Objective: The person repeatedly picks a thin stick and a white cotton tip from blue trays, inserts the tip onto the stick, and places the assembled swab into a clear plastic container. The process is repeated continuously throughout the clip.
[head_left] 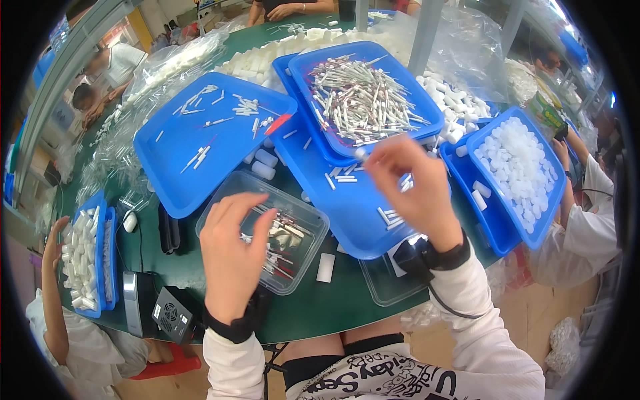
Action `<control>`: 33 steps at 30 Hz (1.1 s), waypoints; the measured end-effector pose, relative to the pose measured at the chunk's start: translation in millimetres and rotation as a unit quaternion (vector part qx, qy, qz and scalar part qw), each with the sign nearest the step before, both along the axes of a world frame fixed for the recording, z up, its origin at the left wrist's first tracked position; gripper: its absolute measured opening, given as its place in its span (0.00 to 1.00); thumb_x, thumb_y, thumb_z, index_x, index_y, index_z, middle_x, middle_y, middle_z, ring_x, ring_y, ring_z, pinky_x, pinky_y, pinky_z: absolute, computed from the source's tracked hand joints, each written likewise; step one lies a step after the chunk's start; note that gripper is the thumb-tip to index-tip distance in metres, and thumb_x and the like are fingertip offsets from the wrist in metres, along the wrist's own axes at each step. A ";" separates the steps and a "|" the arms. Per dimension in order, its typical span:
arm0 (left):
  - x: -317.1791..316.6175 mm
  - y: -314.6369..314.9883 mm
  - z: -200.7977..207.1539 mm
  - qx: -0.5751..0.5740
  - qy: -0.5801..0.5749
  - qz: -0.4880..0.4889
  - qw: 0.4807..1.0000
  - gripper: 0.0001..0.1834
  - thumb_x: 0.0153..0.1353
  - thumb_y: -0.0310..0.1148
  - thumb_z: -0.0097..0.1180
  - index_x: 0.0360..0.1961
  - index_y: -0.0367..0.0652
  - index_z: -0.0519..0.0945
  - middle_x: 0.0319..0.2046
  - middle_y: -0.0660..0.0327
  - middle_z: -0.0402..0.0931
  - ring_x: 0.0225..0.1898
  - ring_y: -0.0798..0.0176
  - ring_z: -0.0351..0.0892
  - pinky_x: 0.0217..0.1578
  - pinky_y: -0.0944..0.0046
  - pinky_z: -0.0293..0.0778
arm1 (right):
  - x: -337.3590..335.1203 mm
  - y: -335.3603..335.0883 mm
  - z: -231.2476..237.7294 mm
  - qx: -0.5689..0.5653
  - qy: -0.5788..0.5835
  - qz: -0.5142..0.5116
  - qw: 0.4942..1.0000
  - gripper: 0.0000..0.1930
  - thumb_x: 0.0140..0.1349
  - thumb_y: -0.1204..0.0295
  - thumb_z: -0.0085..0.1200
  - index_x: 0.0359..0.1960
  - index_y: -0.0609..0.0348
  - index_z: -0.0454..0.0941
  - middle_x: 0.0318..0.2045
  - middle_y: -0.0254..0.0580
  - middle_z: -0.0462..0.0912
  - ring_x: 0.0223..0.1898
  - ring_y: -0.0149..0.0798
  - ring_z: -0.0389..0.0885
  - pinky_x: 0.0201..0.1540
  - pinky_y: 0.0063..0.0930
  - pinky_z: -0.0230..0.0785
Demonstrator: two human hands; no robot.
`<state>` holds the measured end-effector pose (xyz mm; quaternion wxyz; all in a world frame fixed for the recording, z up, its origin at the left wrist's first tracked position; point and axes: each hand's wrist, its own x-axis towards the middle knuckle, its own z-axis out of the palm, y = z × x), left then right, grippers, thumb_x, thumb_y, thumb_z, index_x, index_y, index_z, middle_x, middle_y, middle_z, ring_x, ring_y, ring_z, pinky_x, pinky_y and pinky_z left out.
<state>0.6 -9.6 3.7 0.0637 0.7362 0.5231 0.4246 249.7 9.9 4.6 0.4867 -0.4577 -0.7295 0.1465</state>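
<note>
My left hand point(233, 243) is over a clear plastic box point(313, 257), its fingers curved and a gap between thumb and forefinger. Thin white-and-dark-red sticks point(279, 263) lie inside that box. My right hand point(417, 190), blurred by motion, is above a lower blue tray point(360, 233) with its fingertips pinched together. A small white piece point(361, 154) shows at those fingertips; its exact kind is too blurred to tell. Just beyond, a blue tray point(427, 130) holds a heap of slim white sticks point(363, 97). Several short white tubes point(345, 179) lie in the lower tray.
Another blue tray point(180, 143) with scattered sticks leans at left. Trays of white caps point(520, 160) stand at right, white cylinders point(83, 257) at far left. A white cylinder point(325, 267) lies on the green table near a small black fan device point(177, 313). Other people sit around.
</note>
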 end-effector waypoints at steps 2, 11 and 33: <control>-9.6 3.5 -11.0 -0.078 0.069 -0.005 0.995 0.11 0.51 0.27 0.63 0.37 0.38 0.82 0.33 0.55 0.81 0.34 0.55 0.78 0.38 0.61 0.73 | 12.8 8.8 2.2 -0.080 0.101 -0.025 0.991 0.13 0.58 0.75 0.60 0.45 0.55 0.77 0.32 0.37 0.83 0.32 0.31 0.82 0.31 0.27 0.73; -1.6 0.2 -18.4 -0.206 0.180 -0.029 0.961 0.14 0.45 0.26 0.66 0.37 0.43 0.85 0.33 0.55 0.80 0.37 0.51 0.79 0.39 0.57 0.75 | 30.2 17.5 -9.0 -0.044 -0.102 -0.114 0.987 0.14 0.53 0.72 0.61 0.43 0.57 0.80 0.43 0.45 0.82 0.42 0.50 0.82 0.45 0.37 0.74; 2.5 3.5 -4.8 -0.159 -0.187 -0.085 0.966 0.05 0.62 0.21 0.53 0.37 0.34 0.80 0.34 0.58 0.77 0.33 0.62 0.79 0.38 0.66 0.74 | 29.5 3.7 -23.7 -0.109 -0.324 -0.233 0.910 0.05 0.54 0.70 0.58 0.30 0.56 0.79 0.22 0.43 0.82 0.27 0.48 0.82 0.31 0.38 0.72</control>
